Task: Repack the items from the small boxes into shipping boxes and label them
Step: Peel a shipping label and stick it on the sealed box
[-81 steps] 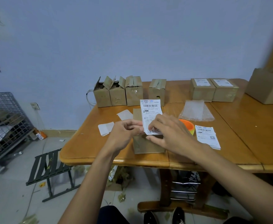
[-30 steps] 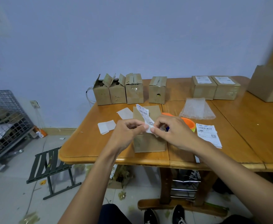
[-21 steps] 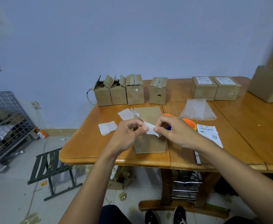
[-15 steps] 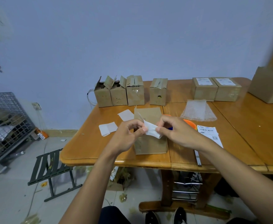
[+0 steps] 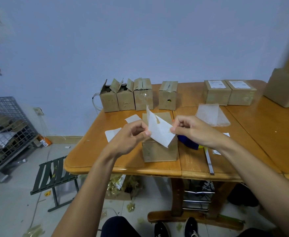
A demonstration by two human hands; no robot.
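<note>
Clock face flat on the orange-brown wooden table [image 5: 260, 134], 6 at the person's edge.

Both hands are up over table centre, holding one white paper label sheet [image 5: 159, 132] between them. Left hand [image 5: 131, 136] pinches its left edge, thumb against forefinger, other fingers curled in. Right hand [image 5: 196, 130] pinches the right edge the same way. The sheet is off the table and tilted, one corner pointing up. Its blank side faces the person, with a brownish smear near the top.

Directly under it is a plain brown cardboard box [image 5: 159, 152] on the table. Can't tell if either hand touches it.

- 11–12, back edge: four small brown cardboard boxes [image 5: 143, 95] in a row. Left two have flaps open, three touch, the fourth stands apart.
- 1: two sealed brown boxes with white labels on top [image 5: 216, 93], touching. A clear bubble wrap sheet [image 5: 212, 115] lies just in front.
- 9–10: two white paper scraps [image 5: 113, 134], flat.
- 3, beside the centre box: blue-and-yellow roll [image 5: 187, 142], mostly hidden by the right wrist.
- 5, near the edge: thin metal strip [image 5: 209, 159].
- Far 2: large brown carton [image 5: 287, 89].
</note>
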